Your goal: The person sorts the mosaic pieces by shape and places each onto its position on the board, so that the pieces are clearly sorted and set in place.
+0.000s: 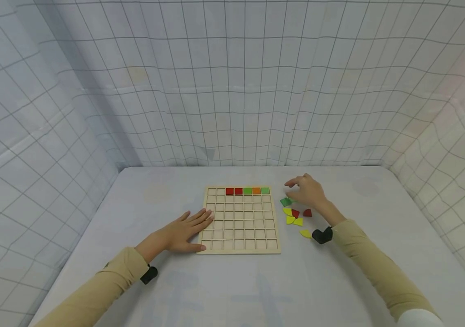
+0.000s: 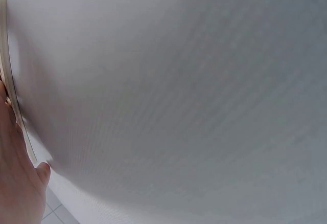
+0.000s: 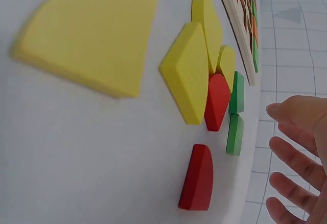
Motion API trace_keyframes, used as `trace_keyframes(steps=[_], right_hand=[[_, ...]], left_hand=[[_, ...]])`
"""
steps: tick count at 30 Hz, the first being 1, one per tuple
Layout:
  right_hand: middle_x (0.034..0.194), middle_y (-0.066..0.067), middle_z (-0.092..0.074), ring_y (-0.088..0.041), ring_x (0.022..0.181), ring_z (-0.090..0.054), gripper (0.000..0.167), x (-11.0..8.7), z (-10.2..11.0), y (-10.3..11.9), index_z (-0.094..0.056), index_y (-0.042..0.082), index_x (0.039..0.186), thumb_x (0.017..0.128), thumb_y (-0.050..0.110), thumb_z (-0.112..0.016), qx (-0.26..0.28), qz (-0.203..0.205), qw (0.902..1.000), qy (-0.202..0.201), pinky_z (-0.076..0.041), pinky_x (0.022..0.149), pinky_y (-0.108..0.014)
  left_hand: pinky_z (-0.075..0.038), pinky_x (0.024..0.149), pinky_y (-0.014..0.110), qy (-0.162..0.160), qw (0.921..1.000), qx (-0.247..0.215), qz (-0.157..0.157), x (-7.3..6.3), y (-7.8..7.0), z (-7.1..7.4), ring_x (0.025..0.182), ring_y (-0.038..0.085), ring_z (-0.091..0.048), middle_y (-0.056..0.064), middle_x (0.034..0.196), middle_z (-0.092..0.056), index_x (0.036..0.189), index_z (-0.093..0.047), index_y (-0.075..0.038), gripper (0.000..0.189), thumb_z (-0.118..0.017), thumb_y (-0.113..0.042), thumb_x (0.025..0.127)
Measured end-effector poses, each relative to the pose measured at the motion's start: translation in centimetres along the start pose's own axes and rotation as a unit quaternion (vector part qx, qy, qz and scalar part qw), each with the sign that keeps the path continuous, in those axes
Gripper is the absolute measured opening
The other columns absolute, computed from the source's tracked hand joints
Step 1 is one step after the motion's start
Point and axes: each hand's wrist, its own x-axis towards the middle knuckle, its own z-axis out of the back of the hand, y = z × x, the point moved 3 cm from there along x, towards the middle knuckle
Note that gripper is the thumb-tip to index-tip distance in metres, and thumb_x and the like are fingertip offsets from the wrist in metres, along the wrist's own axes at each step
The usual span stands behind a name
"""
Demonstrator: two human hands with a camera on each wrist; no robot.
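Note:
A pale wooden grid board [image 1: 238, 224] lies on the table, with red, green and orange square pieces [image 1: 247, 191] in its top row. My left hand [image 1: 183, 232] rests with spread fingers over the board's left edge, the thumb near its lower left corner. Above two green pieces [image 1: 285, 201] right of the board hovers my right hand [image 1: 309, 190]. In the right wrist view its loosely bent fingers [image 3: 294, 157] stand apart, with nothing between them. Nearer to me lie several yellow pieces [image 3: 187, 75] and two red ones [image 3: 196, 178], some with a curved edge.
The table [image 1: 232, 290] is covered in white cloth. White cloth walls [image 1: 236, 91] with a dark grid stand at the back and both sides. A black wrist device [image 1: 322, 235] sits under the right wrist, close to one yellow piece [image 1: 305, 233].

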Motion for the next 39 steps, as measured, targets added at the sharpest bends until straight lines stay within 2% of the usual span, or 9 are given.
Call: trace_keyframes(steps=[5, 13, 28, 39], right_hand=[[0.104, -0.005, -0.071, -0.024, 0.098, -0.054, 0.031, -0.6, 0.1, -0.8, -0.073, 0.013, 0.111, 0.083, 0.027, -0.071, -0.002, -0.008, 1.0, 0.003, -0.049, 0.075, -0.039], [0.107, -0.007, -0.071, -0.026, 0.101, -0.055, 0.033, -1.5, 0.1, -1.7, -0.072, 0.012, 0.113, 0.084, 0.028, -0.071, 0.005, -0.017, 0.9998, 0.011, -0.049, 0.081, -0.044], [0.106, -0.013, -0.072, -0.028, 0.096, -0.06, 0.034, -2.5, -0.3, -3.1, -0.072, 0.005, 0.111, 0.082, 0.022, -0.072, 0.027, 0.013, 0.9993, 0.02, -0.051, 0.081, -0.045], [0.108, -0.013, -0.071, -0.028, 0.097, -0.059, 0.034, -2.6, -0.3, -3.1, -0.071, 0.004, 0.112, 0.083, 0.022, -0.072, 0.043, 0.011, 0.9984, 0.036, -0.05, 0.085, -0.046]], left_hand=[[-0.01, 0.118, 0.058, 0.006, 0.9999, 0.007, 0.006, 0.2, 0.2, -0.2, 0.151, 0.028, -0.007, 0.007, 0.163, -0.007, 0.156, -0.013, -0.014, 0.086, -0.047, -0.061, 0.092], [-0.012, 0.116, 0.061, -0.005, 1.0, 0.002, -0.002, 0.0, 0.0, -0.1, 0.15, 0.031, -0.011, 0.011, 0.163, -0.011, 0.155, -0.016, -0.011, 0.085, -0.049, -0.059, 0.093], [-0.011, 0.117, 0.06, 0.0, 1.0, 0.007, 0.001, -0.1, -0.2, -0.1, 0.15, 0.029, -0.008, 0.009, 0.163, -0.008, 0.156, -0.014, -0.013, 0.086, -0.048, -0.059, 0.093], [-0.011, 0.117, 0.059, -0.002, 1.0, 0.008, 0.001, 0.0, -0.2, -0.1, 0.15, 0.029, -0.009, 0.008, 0.163, -0.008, 0.156, -0.014, -0.014, 0.085, -0.048, -0.06, 0.092]])
